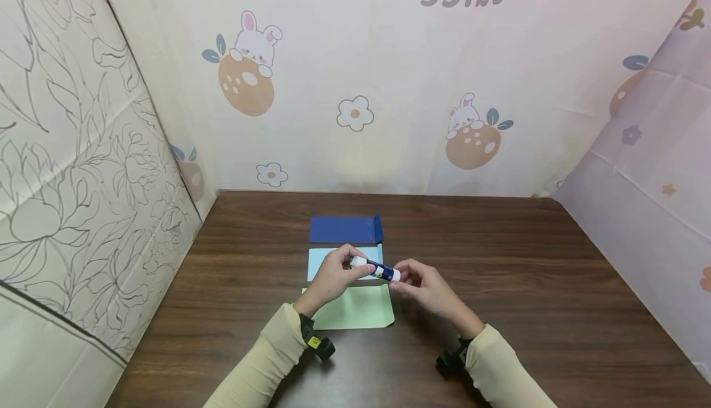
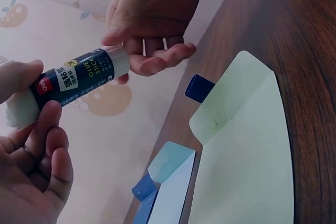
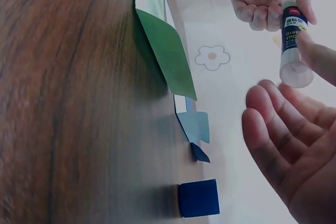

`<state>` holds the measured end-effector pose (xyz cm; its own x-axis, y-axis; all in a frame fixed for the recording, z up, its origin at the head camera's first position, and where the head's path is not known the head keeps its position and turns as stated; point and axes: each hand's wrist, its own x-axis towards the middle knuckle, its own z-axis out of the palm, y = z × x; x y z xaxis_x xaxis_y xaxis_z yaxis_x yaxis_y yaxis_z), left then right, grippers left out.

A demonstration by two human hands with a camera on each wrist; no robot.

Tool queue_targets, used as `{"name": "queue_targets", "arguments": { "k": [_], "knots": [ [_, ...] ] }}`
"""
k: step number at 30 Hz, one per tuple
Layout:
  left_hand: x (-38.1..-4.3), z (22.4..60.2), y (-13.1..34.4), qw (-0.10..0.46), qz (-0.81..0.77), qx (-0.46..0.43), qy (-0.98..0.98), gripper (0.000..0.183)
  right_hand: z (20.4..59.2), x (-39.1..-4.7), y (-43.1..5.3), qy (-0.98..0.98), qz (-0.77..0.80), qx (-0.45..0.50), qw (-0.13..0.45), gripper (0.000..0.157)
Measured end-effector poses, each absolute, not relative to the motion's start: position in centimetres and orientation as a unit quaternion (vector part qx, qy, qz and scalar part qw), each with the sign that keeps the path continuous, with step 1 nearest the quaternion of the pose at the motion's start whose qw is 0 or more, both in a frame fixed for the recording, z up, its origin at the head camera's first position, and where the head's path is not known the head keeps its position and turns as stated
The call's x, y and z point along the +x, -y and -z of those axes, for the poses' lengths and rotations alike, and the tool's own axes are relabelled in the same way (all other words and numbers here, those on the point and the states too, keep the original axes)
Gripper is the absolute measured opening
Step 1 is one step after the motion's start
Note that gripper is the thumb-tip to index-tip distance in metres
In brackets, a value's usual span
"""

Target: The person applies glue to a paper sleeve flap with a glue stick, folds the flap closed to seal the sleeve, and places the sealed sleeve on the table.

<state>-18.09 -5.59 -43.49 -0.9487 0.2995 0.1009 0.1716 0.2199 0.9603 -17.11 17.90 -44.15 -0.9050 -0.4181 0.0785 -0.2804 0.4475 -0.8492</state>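
Note:
A glue stick (image 1: 378, 269) with a dark blue label and white ends is held up over the paper envelopes. My left hand (image 1: 335, 272) grips one white end between thumb and fingers. At the other end, my right hand (image 1: 424, 287) pinches the stick with thumb and index finger, its other fingers loose, as the left wrist view shows. Below lies a light green envelope (image 1: 355, 309), its flap raised in the wrist views. A light blue envelope (image 1: 318, 263), partly hidden by my left hand, and a dark blue envelope (image 1: 341, 230) lie beyond it.
In the right wrist view a small dark blue block (image 3: 199, 198) stands on the brown wooden table (image 1: 500, 260); the head view does not show it. Printed cloth (image 1: 355, 37) hangs behind the table, with patterned sheets at both sides.

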Motion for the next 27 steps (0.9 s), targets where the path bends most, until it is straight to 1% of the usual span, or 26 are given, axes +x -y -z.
{"name": "queue_targets", "arguments": {
  "k": [3,6,10,13,15,17,20,25,27],
  "knots": [
    [-17.97,43.35,5.54,0.055,-0.608,0.148,-0.778,0.022,44.35,-17.15,-17.84,-0.855,0.476,-0.2,0.05,0.023],
    [-17.89,43.37,5.51,0.062,-0.604,0.155,-0.779,0.022,44.54,-17.2,-17.91,-0.863,0.456,-0.214,0.046,0.021],
    [-17.96,43.57,5.57,0.067,-0.596,0.169,-0.782,0.022,44.64,-17.15,-18.11,-0.857,0.434,-0.265,0.076,0.017],
    [-18.1,43.69,5.64,0.068,-0.6,0.18,-0.777,0.022,44.46,-17.05,-18.17,-0.843,0.437,-0.293,0.112,0.023],
    [-18.16,43.72,5.68,0.07,-0.606,0.182,-0.771,0.023,44.23,-16.98,-18.15,-0.836,0.446,-0.291,0.131,0.028],
    [-18.18,43.68,5.7,0.07,-0.611,0.178,-0.768,0.023,44.0,-16.94,-18.04,-0.837,0.453,-0.276,0.133,0.027],
    [-18.17,43.57,5.66,0.068,-0.616,0.165,-0.767,0.023,43.91,-17.0,-17.76,-0.845,0.465,-0.244,0.105,0.023],
    [-18.16,43.39,5.63,0.066,-0.614,0.161,-0.769,0.024,44.06,-17.14,-17.27,-0.859,0.461,-0.219,0.035,0.027],
    [-18.19,43.32,5.69,0.065,-0.607,0.168,-0.774,0.023,44.04,-17.17,-17.21,-0.863,0.454,-0.22,0.026,0.025]
  ]
}}
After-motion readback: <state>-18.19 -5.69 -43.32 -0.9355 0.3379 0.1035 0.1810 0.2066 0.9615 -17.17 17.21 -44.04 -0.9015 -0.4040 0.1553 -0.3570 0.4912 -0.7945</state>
